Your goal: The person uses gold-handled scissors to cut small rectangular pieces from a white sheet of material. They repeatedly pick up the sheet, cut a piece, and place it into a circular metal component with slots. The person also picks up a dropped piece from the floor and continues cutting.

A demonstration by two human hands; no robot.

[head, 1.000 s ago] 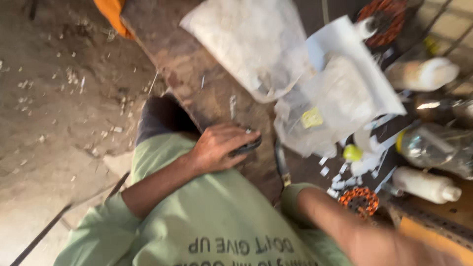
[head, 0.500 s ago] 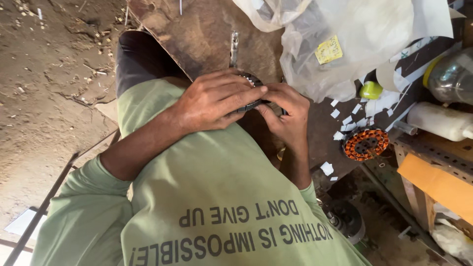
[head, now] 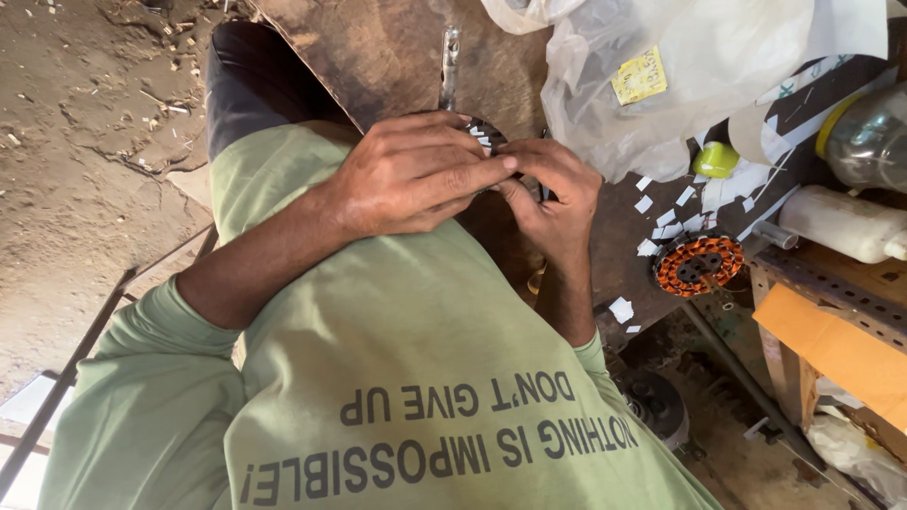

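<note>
Both hands closed on one small dark round part (head: 485,135) with pale strips in its slots, held just above the near edge of the brown workbench (head: 378,52). Left hand (head: 411,175) clasped over it from above, right hand (head: 551,194) pinching from the side (most of the part hidden). Copper-wound stator (head: 699,265) near the bench's right edge, amid white paper scraps (head: 661,203); clear plastic bag (head: 680,76) toward the far edge.

You've got a copper-wound stator (head: 699,264) sitting on the workbench (head: 378,57), white paper scraps (head: 661,227) near it, a clear plastic bag (head: 680,76), a yellow-green cap (head: 715,159) and a white bottle (head: 841,222) beside them.
</note>
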